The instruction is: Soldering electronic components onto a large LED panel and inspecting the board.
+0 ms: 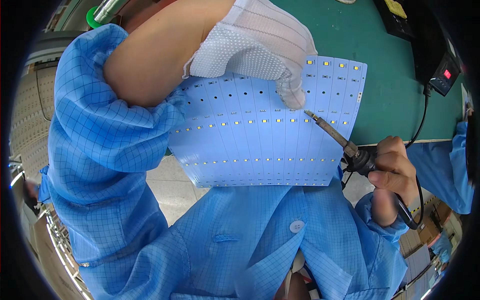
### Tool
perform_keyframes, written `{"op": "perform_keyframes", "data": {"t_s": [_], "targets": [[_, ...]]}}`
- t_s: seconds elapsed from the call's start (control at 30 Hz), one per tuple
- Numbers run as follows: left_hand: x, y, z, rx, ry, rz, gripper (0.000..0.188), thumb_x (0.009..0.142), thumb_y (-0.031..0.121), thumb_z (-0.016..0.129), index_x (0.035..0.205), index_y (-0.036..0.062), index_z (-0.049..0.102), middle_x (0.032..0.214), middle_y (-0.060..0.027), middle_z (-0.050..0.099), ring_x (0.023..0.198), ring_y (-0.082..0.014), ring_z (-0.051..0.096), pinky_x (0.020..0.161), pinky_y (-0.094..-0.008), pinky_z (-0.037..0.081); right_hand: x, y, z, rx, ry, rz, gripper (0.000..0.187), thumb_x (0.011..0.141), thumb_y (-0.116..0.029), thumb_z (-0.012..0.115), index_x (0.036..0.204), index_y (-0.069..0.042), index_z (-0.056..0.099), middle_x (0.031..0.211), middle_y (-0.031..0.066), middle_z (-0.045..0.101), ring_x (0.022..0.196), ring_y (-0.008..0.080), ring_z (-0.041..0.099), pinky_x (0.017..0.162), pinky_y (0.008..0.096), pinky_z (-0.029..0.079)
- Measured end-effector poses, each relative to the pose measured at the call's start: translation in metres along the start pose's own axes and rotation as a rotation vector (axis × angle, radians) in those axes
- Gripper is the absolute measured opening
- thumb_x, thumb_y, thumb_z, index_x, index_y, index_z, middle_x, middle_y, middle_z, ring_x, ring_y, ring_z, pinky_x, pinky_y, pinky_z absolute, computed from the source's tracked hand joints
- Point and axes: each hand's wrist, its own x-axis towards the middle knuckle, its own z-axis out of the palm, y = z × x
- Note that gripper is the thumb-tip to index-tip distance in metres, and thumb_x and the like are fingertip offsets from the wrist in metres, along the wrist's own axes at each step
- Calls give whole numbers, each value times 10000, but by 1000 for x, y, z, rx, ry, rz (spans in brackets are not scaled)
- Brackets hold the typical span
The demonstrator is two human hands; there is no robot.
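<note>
A white LED circuit board panel, divided into narrow strips with rows of small yellow LEDs, spans from the green table to my body. My left hand, in a white dotted glove, reaches over its far part. The fingers are curled together, with a fingertip down on the panel; anything between them is hidden. Bare and low at the right, my right hand is closed round the handle of a soldering iron. The iron slants up to the left, its tip at a row of small pads right beside the gloved fingertip.
A black soldering station with a lit red display stands on the green table mat at the right. From it a black cable loops down to the iron. A yellow sponge lies at the far right. Another person's blue sleeve shows at the right.
</note>
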Motion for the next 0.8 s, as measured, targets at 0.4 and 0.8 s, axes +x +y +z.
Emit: {"op": "perform_keyframes", "data": {"t_s": [0.4, 0.8], "targets": [[-10, -19, 5, 138, 260, 238, 260, 795, 172, 519, 1002, 102, 658, 1022, -128, 607, 969, -264, 581, 766, -308, 492, -7, 6, 1, -39, -27, -29, 173, 756, -184, 611, 862, -47, 622, 646, 98, 503, 591, 203, 422, 520, 323, 339], [-22, -24, 10, 397, 296, 438, 329, 867, 59, 414, 1145, 52, 589, 1132, -173, 550, 1035, -299, 536, 915, -341, 445, -11, 12, 7, -59, -7, -55, 139, 755, -157, 608, 840, -48, 615, 655, 100, 506, 591, 210, 430, 520, 333, 347]]}}
